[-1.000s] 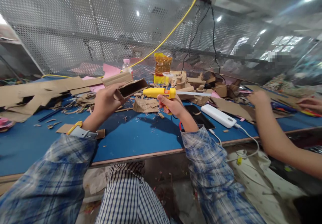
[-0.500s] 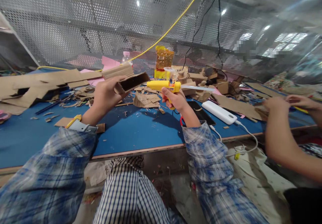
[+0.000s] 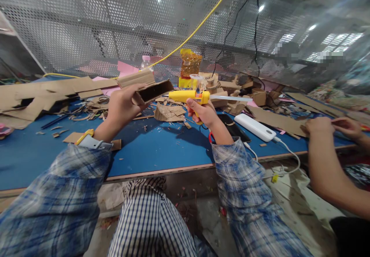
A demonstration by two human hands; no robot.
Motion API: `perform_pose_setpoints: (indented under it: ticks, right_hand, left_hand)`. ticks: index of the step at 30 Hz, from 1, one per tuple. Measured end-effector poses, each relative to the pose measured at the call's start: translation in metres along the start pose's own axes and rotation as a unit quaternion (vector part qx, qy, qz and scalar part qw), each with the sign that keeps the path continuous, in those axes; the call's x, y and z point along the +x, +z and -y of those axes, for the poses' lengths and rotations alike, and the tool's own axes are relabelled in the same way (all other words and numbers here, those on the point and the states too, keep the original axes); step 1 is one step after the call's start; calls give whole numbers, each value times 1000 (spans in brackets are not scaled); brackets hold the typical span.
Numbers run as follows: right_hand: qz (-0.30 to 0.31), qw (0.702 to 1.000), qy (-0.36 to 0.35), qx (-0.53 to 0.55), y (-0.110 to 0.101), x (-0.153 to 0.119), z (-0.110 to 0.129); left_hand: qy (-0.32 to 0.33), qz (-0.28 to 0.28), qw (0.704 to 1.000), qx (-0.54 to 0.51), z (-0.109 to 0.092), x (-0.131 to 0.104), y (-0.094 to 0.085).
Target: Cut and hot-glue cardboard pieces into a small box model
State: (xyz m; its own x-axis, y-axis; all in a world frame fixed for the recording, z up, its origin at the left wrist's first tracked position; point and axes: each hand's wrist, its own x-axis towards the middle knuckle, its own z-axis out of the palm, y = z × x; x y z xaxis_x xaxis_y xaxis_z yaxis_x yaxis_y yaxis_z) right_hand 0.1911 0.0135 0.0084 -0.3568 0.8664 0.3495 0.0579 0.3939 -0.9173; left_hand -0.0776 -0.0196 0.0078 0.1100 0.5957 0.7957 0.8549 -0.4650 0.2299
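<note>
Raised over the blue table [image 3: 162, 153], my left hand [image 3: 123, 104] is closed on a small open-ended cardboard box [image 3: 156, 90], its hollow end facing me. My right hand [image 3: 202, 112] wraps round the handle of a yellow glue gun [image 3: 185, 96], with a long clear glue stick [image 3: 231, 98] poking out of its back. The gun's nozzle points left and is close to the far side of the box's right end; whether it touches cannot be made out. Below them a torn cardboard scrap [image 3: 169, 112] lies on the table.
Cardboard sheets [image 3: 52, 91] pile up on the left. Behind stands a yellow bag [image 3: 190, 64] near a pink-capped bottle [image 3: 146, 61]. On the right are a white power bank [image 3: 254, 127], a dark phone [image 3: 234, 128] and another person's hands [image 3: 320, 126]. A yellow cable [image 3: 196, 31] hangs across.
Both hands keep their holds, with the glue gun and the box almost unmoved relative to each other. The view has shifted slightly. The other person's hands have moved a little.
</note>
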Motion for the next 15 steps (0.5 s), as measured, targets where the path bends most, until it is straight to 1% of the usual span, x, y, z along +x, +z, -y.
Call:
perform_pose_setpoints:
  ticks: [3, 7, 11, 15]
  right_hand:
    - [6, 1000, 3, -1, 0, -1, 1]
    - [-9, 1000, -1, -9, -1, 0, 0]
    - [-16, 1000, -9, -8, -4, 2, -3]
    - [-13, 1000, -9, -3, -5, 3, -4]
  left_hand:
    - [6, -8, 1000, 3, 1, 0, 1]
    - [-10, -8, 1000, 6, 3, -1, 1]
    - [0, -4, 1000, -6, -2, 0, -1]
    - [-4, -9, 1000, 8, -7, 1, -4]
